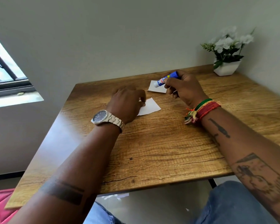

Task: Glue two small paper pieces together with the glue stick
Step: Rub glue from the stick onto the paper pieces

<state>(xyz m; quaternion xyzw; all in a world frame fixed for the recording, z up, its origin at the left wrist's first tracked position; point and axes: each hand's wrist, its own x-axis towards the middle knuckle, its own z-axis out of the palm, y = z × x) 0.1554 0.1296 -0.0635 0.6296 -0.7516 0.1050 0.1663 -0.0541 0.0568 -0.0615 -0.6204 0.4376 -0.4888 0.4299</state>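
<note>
Two small white paper pieces lie on the wooden table [160, 151]. The nearer paper [150, 107] is under the fingertips of my left hand [126, 102], which pinches its left edge. The farther paper [157, 88] lies flat behind it, partly hidden by the glue stick. My right hand [184, 88] grips the blue and white glue stick [166, 79], held tilted just above the farther paper with its white end pointing down and left. I cannot tell whether the stick's cap is on.
A white pot with white flowers [227, 62] stands at the table's far right corner against the wall. A window [5, 73] is at the left. A red cushion [2, 206] sits at the lower left, beside the table's near edge.
</note>
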